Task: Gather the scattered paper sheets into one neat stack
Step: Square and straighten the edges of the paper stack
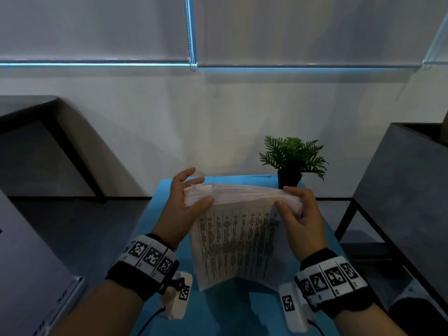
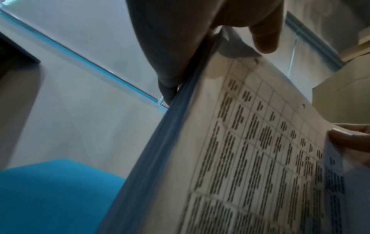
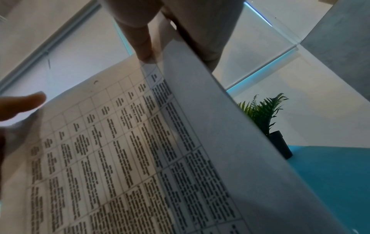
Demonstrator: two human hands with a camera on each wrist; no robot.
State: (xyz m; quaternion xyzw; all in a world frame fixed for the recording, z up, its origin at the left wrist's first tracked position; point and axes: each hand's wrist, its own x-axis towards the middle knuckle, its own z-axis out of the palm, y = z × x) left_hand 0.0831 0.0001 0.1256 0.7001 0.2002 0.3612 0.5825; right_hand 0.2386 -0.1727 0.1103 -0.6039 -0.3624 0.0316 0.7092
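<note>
A bundle of white paper sheets [image 1: 237,241] printed with tables stands nearly upright above the blue table [image 1: 242,311], its lower edge just over the tabletop. My left hand [image 1: 189,197] grips the bundle's upper left corner, thumb on the printed face. My right hand [image 1: 295,209] grips the upper right corner the same way. In the left wrist view the sheets [image 2: 250,158] show edge-on, with my thumb [image 2: 264,36] over their top. The right wrist view shows the printed sheets [image 3: 120,158] pinched at the top by my thumb [image 3: 140,42].
A small potted fern [image 1: 292,158] stands at the blue table's far right corner, just behind my right hand. A dark grey cabinet [image 1: 407,190] stands to the right, a dark desk [image 1: 29,110] at the far left. A white wall rises behind the table.
</note>
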